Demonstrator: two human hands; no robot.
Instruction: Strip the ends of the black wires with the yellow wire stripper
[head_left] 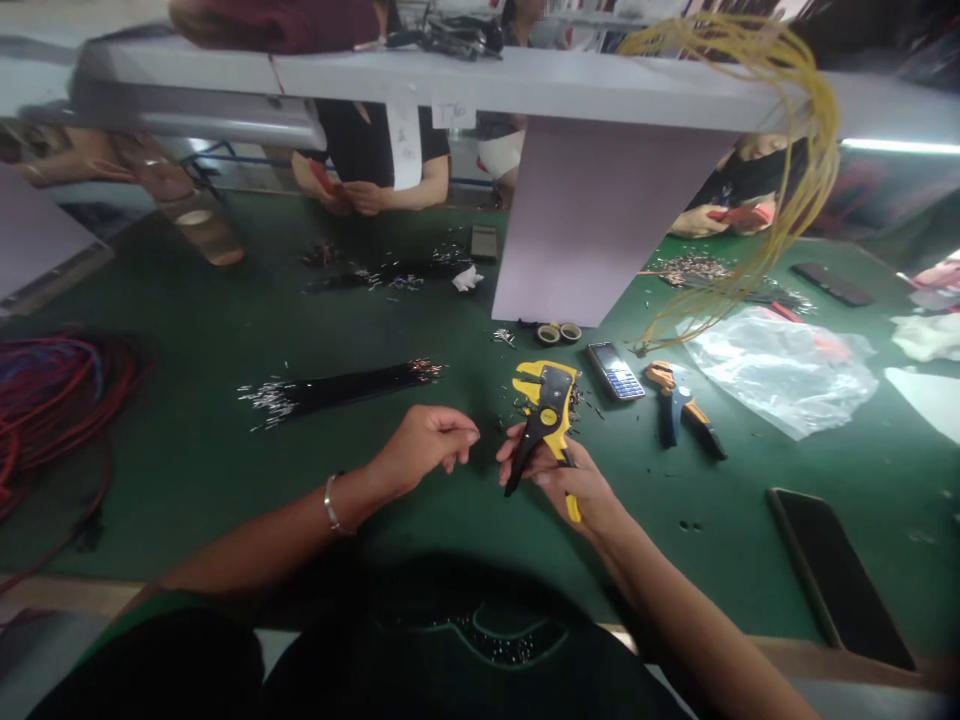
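My right hand (pixel 581 490) is wrapped around the handles of a yellow and black wire stripper (pixel 551 412), whose jaws point away from me. To its left, my left hand (pixel 429 445) is closed in a pinch above the green table; anything between its fingertips is too small to make out. Beyond that hand lies a bundle of black wires (pixel 345 388), with bright metal ends at the left and copper-coloured ends at the right. Small dark scraps (pixel 581 400) are scattered around the stripper's head.
Right of the stripper lie a keypad phone (pixel 615 371), a second wire stripper (pixel 684 408), a plastic bag (pixel 780 365) and a smartphone (pixel 836 575). Red cable coils (pixel 60 420) lie left. Yellow wires (pixel 814 170) hang from the shelf (pixel 570 85). Co-workers' hands (pixel 360 195) are across the table.
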